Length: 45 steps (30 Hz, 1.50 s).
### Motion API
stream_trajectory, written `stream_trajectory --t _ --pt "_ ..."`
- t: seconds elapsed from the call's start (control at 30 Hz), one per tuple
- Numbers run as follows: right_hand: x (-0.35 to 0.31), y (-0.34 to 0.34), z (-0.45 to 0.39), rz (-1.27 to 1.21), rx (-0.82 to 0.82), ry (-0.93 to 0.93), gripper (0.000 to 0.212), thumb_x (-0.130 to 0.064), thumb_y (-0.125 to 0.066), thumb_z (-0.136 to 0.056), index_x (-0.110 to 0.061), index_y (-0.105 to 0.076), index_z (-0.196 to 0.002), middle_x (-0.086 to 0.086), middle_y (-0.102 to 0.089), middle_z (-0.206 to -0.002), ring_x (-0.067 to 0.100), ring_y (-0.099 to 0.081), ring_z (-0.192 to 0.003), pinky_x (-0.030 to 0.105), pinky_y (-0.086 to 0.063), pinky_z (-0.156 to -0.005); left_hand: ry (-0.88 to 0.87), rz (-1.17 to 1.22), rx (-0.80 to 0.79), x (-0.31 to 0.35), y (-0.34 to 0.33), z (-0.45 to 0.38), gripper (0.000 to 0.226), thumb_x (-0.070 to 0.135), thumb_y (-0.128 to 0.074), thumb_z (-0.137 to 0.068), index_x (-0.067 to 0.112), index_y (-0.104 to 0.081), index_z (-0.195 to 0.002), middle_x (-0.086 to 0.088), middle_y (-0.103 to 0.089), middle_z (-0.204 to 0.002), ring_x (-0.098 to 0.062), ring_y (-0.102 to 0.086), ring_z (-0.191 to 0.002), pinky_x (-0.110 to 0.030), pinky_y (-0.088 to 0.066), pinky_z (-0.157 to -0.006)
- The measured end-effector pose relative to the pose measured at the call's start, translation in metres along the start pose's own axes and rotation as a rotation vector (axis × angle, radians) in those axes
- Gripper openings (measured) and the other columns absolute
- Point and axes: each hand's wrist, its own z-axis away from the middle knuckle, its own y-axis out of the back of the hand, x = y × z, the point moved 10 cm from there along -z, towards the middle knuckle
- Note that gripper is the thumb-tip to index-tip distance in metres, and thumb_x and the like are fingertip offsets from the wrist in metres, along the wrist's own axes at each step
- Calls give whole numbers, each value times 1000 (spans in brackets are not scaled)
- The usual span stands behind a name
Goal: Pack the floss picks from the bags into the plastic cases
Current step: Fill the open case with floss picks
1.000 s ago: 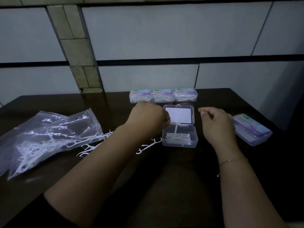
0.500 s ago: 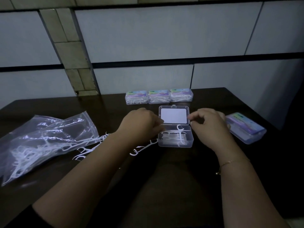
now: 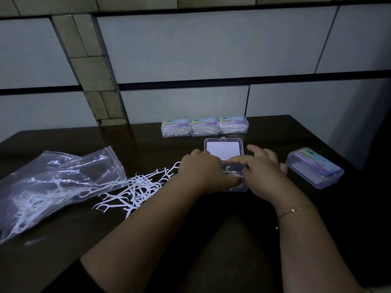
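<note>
A clear plastic case sits open at the table's centre, its lid [image 3: 224,152] laid back and its base [image 3: 243,187] mostly covered by my hands. White floss picks [image 3: 231,173] show inside it. My left hand [image 3: 203,172] lies over the case's left side, fingers reaching toward the lid and thumb at the base's front. My right hand [image 3: 262,172] covers the right side with its fingers stretched flat across the picks. A pile of loose floss picks [image 3: 137,191] spills from a clear plastic bag [image 3: 53,187] on the left.
Three closed, filled cases [image 3: 204,126] stand in a row at the table's back edge by the wall. Another closed case [image 3: 315,168] lies to the right of my right hand. The dark table [image 3: 190,240] runs toward me.
The left hand has come off the single pick it held above the case. Both hands have closed in over the case base and now lie on the picks inside.
</note>
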Motion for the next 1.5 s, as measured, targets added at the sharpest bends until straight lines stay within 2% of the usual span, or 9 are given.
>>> stream_trajectory --t 0.17,0.3,0.4,0.6,0.73,0.9,1.03,1.27,1.5 --pt "-6 6 8 74 27 78 39 -14 -51 -95 -45 -58 -118 -6 -15 -156 22 -7 -142 42 -16 -110 -42 260 -154 -1 -2 7 33 34 -60 -86 14 -69 -111 -6 -67 -109 -21 -60 -97 -36 -50 -90" --pt "-3 7 10 99 21 68 26 -25 -50 -96 -38 -59 -116 -4 -19 -155 22 -8 -142 43 -16 -109 -84 343 -148 -3 3 12 31 20 -64 -87 15 -68 -117 0 -66 -116 -16 -60 -101 -25 -44 -91" --pt "1 6 11 117 1 38 23 -27 -47 -97 -35 -61 -113 -2 -25 -152 23 -14 -140 44 -19 -107 -105 406 -141 -7 7 13 30 15 -65 -87 19 -67 -117 7 -67 -107 -3 -58 -77 -19 -43 -79" --pt "-1 5 9 74 19 59 21 -30 -47 -97 -33 -62 -111 -3 -44 -135 23 -30 -128 43 -28 -100 -134 371 -24 -12 21 12 28 2 -54 -88 24 -68 -99 0 -63 -95 -20 -62 -91 -38 -49 -95" --pt "-6 13 10 55 90 93 19 -30 -49 -95 -33 -61 -110 -6 -45 -135 20 -29 -130 41 -26 -100 -103 372 54 -30 32 29 30 17 -57 -92 24 -65 -120 5 -66 -114 -8 -62 -97 -21 -46 -85" --pt "-38 24 21 133 236 207 25 -30 -51 -95 -35 -59 -118 -7 -44 -135 19 -28 -127 39 -26 -98 -22 297 92 -72 33 58 35 23 -58 -93 31 -58 -127 8 -63 -122 0 -55 -94 -14 -39 -78" --pt "-80 2 34 258 194 368 30 -27 -49 -94 -39 -58 -121 -10 -44 -132 18 -27 -123 37 -24 -93 57 267 95 -108 29 86 35 25 -60 -91 32 -58 -125 11 -64 -119 5 -50 -82 -8 -38 -68" --pt "-123 -58 49 389 17 558 43 -17 -48 -90 -28 -50 -131 -9 -43 -137 17 -27 -124 38 -21 -94 209 303 20 -156 5 129 58 37 -74 -77 40 -51 -130 14 -55 -127 -1 -49 -91 -18 -39 -82" --pt "-125 -89 50 481 -107 469 67 -51 -42 -92 -18 -23 -147 -2 -37 -145 20 -22 -133 43 -17 -105 209 206 -13 -159 -7 131 81 47 -76 -72 37 -37 -142 17 -36 -148 -7 -44 -125 -19 -33 -96"
